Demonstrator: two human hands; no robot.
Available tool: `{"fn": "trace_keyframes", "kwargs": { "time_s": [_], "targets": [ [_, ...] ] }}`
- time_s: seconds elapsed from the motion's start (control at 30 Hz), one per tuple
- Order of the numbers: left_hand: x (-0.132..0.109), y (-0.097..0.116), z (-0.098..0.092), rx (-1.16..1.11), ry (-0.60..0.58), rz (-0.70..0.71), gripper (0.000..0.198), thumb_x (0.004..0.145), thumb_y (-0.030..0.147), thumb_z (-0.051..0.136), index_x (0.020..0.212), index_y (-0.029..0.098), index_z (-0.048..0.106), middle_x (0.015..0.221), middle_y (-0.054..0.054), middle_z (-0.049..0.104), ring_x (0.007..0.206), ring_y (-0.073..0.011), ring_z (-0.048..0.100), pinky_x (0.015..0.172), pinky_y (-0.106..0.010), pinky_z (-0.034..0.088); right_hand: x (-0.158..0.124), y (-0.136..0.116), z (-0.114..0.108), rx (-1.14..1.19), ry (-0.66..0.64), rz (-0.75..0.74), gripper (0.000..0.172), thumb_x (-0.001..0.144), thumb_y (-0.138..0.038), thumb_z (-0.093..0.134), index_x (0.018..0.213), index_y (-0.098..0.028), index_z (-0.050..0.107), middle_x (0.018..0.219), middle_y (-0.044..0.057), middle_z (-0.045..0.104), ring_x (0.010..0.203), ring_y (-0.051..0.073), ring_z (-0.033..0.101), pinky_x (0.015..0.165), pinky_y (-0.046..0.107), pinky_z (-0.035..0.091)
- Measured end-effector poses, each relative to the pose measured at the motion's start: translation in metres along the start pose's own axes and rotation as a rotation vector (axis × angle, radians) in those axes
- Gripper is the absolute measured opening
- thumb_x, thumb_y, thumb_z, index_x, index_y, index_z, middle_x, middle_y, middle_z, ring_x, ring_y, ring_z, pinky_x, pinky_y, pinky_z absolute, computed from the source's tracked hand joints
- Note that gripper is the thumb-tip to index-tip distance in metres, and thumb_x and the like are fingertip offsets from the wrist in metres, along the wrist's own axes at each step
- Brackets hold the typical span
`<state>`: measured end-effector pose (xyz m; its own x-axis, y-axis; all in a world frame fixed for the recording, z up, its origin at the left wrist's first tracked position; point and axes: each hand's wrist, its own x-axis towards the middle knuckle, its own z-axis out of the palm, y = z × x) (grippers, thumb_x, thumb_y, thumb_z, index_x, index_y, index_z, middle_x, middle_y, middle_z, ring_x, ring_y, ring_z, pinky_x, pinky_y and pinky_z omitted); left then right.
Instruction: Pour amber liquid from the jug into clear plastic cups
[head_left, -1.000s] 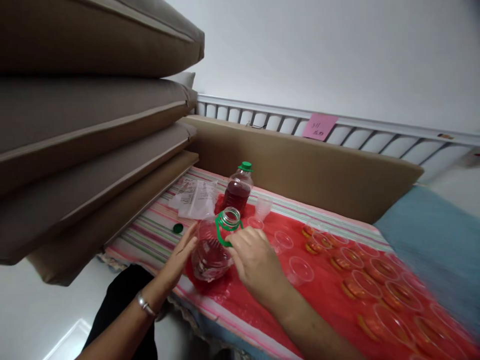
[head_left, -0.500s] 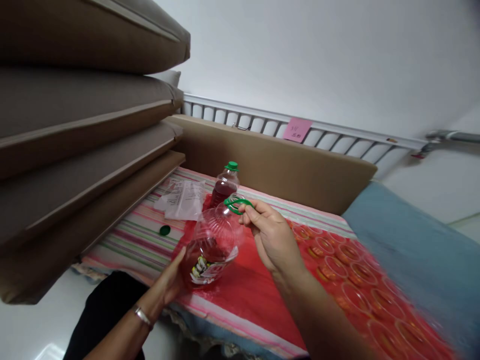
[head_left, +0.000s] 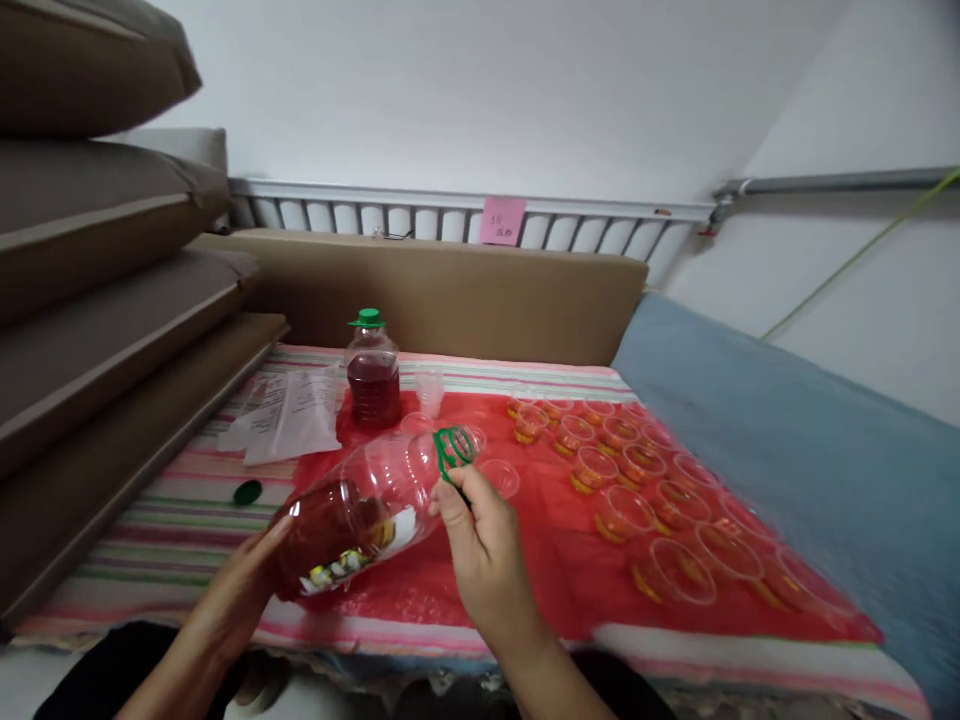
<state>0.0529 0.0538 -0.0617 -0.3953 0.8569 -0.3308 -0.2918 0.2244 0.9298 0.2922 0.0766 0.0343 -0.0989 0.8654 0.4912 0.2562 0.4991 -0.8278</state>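
Observation:
A large clear plastic bottle [head_left: 375, 465] leans over to the right above the red plastic sheet [head_left: 536, 560], its neck uncapped. Dark reddish liquid lies in its lower part, and a patterned label shows on its underside. My left hand [head_left: 251, 580] is wrapped round its base end, fingers partly hidden behind it. My right hand [head_left: 480, 540] pinches the green carrying handle [head_left: 448, 452] at the neck. Just beyond the mouth, a clear plastic cup [head_left: 499, 480] stands on the sheet. A green cap [head_left: 247, 492] lies on the striped cloth [head_left: 180, 540] at left.
Behind stands a second bottle [head_left: 373, 385], green-capped, with red liquid, beside stacked clear cups [head_left: 430, 392] and a plastic bag [head_left: 304, 415]. Rows of cups [head_left: 622, 510] with yellowish contents fill the right side. Stacked brown cushions [head_left: 112, 290] rise at left; a brown board [head_left: 450, 295] stands behind.
The bottle has gone from nearly upright to strongly tilted, its neck lowered to the right. Both hands have kept their hold. The view has turned right, showing more cups.

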Motion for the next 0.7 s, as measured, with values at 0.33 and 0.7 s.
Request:
{"fn": "trace_keyframes", "kwargs": {
  "time_s": [0.33,0.7],
  "targets": [
    [0.018,0.016,-0.004,0.133,0.086,-0.041,0.054,0.052,0.035,0.087,0.100,0.016,0.070,0.084,-0.005,0.077,0.077,-0.0240,0.071,0.062,-0.027,0.057,-0.009,0.075,0.004,0.087,0.156,0.111,0.032,0.095,-0.036,0.039,0.066,-0.022,0.044,0.062,-0.001,0.048,0.066,0.015,0.049,0.061,0.026,0.037],
    [0.013,0.027,0.020,0.337,0.116,0.076,0.063,0.052,0.046,0.085,0.105,0.016,0.069,0.098,-0.006,0.076,0.094,-0.0224,0.069,0.073,-0.019,0.055,-0.008,0.108,0.003,0.190,0.269,0.199,0.035,0.094,-0.038,0.040,0.063,-0.022,0.046,0.059,-0.001,0.048,0.061,0.015,0.047,0.059,0.027,0.038]
  ]
}}
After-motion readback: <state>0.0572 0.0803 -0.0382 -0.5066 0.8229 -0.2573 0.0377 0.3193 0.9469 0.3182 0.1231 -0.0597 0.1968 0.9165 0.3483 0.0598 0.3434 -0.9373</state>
